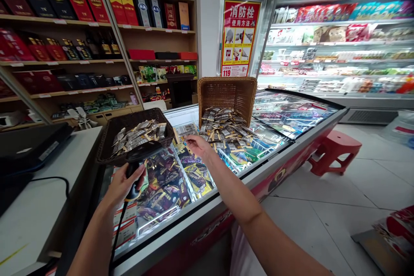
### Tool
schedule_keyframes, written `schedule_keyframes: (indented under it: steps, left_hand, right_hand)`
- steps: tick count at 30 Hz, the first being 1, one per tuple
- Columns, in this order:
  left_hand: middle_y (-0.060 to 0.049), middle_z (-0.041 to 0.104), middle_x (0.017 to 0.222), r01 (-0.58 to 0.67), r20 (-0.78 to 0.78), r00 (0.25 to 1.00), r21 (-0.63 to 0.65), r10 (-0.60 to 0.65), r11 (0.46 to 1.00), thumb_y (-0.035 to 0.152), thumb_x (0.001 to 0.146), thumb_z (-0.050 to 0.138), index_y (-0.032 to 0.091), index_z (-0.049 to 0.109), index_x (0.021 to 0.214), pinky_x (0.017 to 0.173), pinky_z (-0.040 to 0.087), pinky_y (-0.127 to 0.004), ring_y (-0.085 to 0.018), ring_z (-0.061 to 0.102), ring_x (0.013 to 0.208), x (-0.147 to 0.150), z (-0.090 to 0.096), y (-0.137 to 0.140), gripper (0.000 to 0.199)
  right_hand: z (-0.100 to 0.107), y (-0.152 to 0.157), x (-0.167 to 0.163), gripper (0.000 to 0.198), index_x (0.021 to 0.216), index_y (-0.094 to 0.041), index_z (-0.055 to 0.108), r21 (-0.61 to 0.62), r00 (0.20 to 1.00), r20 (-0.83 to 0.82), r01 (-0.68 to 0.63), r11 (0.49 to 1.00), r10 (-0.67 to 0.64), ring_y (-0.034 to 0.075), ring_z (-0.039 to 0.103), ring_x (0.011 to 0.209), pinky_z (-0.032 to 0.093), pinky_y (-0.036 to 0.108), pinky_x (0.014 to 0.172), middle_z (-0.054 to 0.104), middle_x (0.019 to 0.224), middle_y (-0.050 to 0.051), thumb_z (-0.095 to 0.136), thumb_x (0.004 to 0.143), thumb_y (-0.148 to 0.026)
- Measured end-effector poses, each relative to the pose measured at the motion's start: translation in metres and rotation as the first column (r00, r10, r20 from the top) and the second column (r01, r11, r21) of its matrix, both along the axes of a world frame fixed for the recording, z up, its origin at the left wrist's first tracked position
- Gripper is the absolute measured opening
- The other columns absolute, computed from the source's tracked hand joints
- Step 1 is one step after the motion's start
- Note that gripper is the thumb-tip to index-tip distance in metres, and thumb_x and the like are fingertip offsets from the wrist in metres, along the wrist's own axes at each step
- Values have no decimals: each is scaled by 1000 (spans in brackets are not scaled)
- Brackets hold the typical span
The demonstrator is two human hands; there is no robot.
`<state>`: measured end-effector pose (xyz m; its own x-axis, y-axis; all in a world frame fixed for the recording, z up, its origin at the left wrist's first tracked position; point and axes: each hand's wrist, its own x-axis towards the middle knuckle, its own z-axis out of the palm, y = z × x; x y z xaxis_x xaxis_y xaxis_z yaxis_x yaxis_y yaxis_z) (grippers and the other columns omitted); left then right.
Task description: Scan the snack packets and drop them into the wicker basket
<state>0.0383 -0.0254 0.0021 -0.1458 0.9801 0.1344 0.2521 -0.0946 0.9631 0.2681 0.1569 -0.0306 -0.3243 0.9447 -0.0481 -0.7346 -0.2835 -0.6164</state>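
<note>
Black plastic barcode scanner [137,161], corded, gripped by the handle in the left hand [124,183], fingers wrapped closed around it; scanner head lies just below the front rim of the dark basket, above the freezer's glass lid.

Landmark: glass-topped chest freezer [293,144], red front panel, packaged goods visible beneath the lid.

Dark wicker basket [110,138]: rests on the freezer's left end, holding small foil sachets [137,134].

Tan wicker basket [226,92]: tipped on its side at the back of the freezer lid, mouth facing the person.

Loose pile of small packets [226,131]: spilled from the tan basket's mouth across the freezer lid, toward its front edge.

Right hand [199,144]: over the freezer lid just left of the packet pile, fingers extended and slightly apart, fingertips near the pile's edge; whether a packet is pinched cannot be told.

White counter [39,207]: adjoins the freezer's left end, with a black device at its far side.

Red plastic stool [334,151]: on the tiled floor, right of the freezer.

Fire-hydrant notice [239,39], red: on the wall behind the freezer.
</note>
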Motion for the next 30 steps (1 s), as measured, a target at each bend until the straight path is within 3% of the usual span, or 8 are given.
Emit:
schedule_keyframes:
  steps: [3, 6, 9, 12, 17, 21, 26, 30]
  left_hand:
    - [2, 61, 61, -37, 57, 998, 20, 36, 999, 63, 77, 82, 19, 62, 80, 43, 39, -23, -11, 49, 45, 1, -2, -1, 48]
    - [1, 63, 67, -75, 97, 993, 32, 71, 997, 59, 74, 85, 19, 63, 82, 43, 39, -21, -9, 49, 45, 4, -2, -1, 47]
    - [1, 63, 67, -63, 91, 994, 15, 62, 998, 61, 73, 85, 19, 62, 81, 41, 40, -22, -9, 49, 44, 3, 0, -1, 48]
    - [2, 60, 62, -2, 29, 1000, -11, 3, 1000, 62, 74, 84, 19, 61, 78, 42, 41, -23, -10, 49, 43, -1, 1, -1, 48]
    - [4, 54, 51, 79, -112, 990, -58, -85, 995, 58, 74, 83, 20, 60, 73, 43, 40, -23, -11, 46, 43, -5, -2, 0, 44]
    - [4, 53, 49, 123, -193, 971, -98, -140, 988, 58, 77, 80, 21, 57, 71, 44, 39, -24, -12, 46, 44, -3, -3, 1, 43]
    - [5, 51, 49, 122, -175, 974, -114, -141, 986, 55, 76, 80, 22, 55, 70, 46, 39, -24, -13, 46, 45, 2, 5, -3, 41]
    - [5, 52, 50, 129, -180, 973, -111, -147, 985, 53, 77, 79, 22, 55, 69, 48, 39, -25, -13, 46, 48, 3, 9, -6, 40]
  right_hand:
    - [9, -4, 9, 24, 76, -23, 60, -17, 997, 7, 74, 997, -74, 11, 63, 67, 56, 24, 70, 68, 69, -6, 75, 71, -5]
    - [16, -9, 16, 24, 88, -26, 64, 102, 1000, 15, 21, 995, -23, 12, 64, 72, 56, 25, 72, 71, 80, -7, 79, 73, -15]
    - [18, -12, 20, 43, 105, -26, 69, 228, 980, 200, -60, 972, 13, 13, 65, 74, 53, 25, 69, 70, 84, -5, 89, 67, -24]
    - [16, -9, 24, 53, 104, -23, 70, 275, 930, 350, 18, 961, -117, 14, 63, 73, 48, 24, 66, 69, 79, -4, 96, 59, -32]
    - [13, -4, 27, 46, 88, -21, 70, 269, 855, 458, 128, 954, -244, 14, 58, 75, 40, 24, 65, 67, 79, -3, 90, 61, -53]
    - [13, -6, 25, 43, 85, -22, 69, 254, 811, 529, 132, 958, -252, 15, 55, 81, 38, 26, 69, 65, 78, -3, 86, 61, -54]
    - [16, -12, 25, 40, 85, -23, 71, 239, 817, 536, 92, 967, -211, 18, 57, 93, 38, 27, 73, 69, 90, -1, 85, 60, -52]
    - [15, -10, 24, 40, 81, -22, 70, 227, 813, 543, 100, 969, -212, 16, 55, 84, 37, 25, 67, 66, 82, -1, 86, 60, -51]
